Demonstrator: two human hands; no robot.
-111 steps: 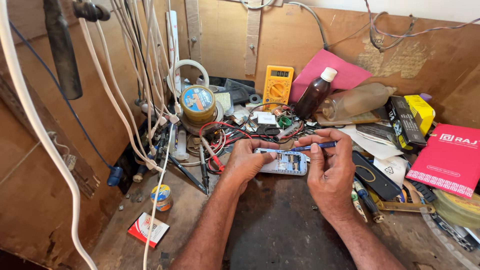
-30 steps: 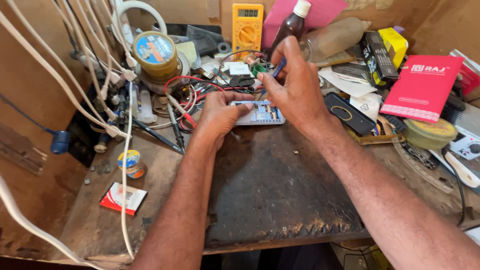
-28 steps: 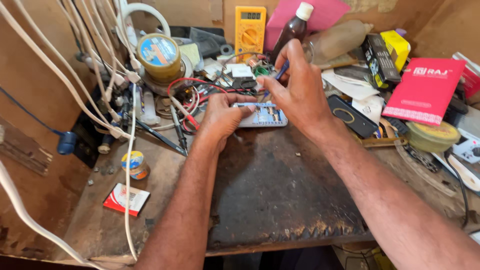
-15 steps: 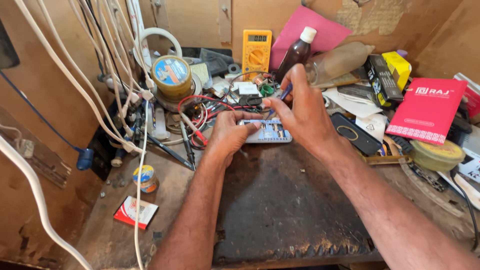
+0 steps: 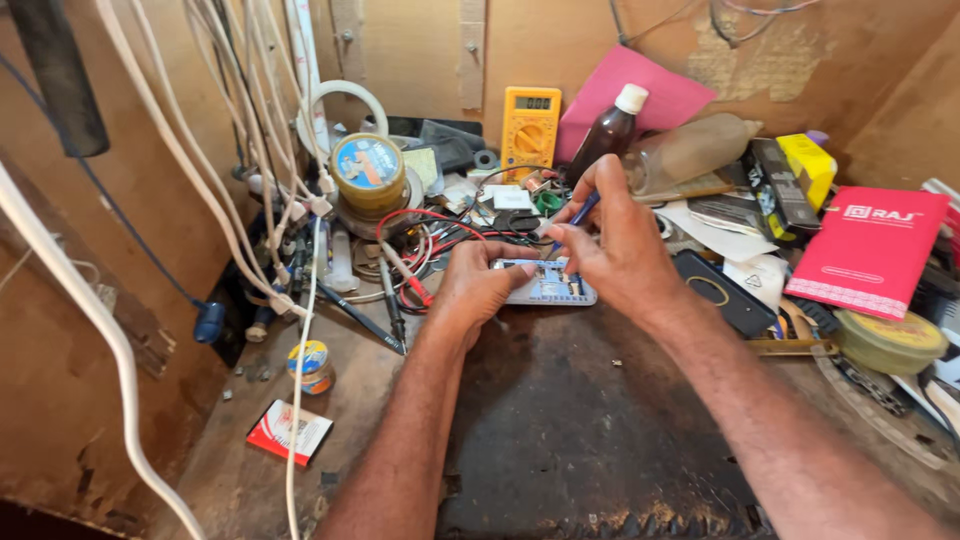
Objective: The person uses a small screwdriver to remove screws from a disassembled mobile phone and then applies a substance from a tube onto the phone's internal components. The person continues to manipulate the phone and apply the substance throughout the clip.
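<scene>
Pinning the opened phone [image 5: 548,283] flat with your left hand [image 5: 478,292], keep your right hand [image 5: 612,247] pinching the blue tool [image 5: 578,213] steady and press lightly.

front: dark mat [image 5: 590,420] open — rear: bottle [image 5: 608,135], multimeter [image 5: 529,125] — left: cables [image 5: 300,215]

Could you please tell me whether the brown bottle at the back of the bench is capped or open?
Capped: the brown bottle wears its white cap on top and leans slightly against the pink sheet.

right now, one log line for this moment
left hand: steadies opened phone | right hand: holds blue tool over it | surface: cluttered workbench
</scene>
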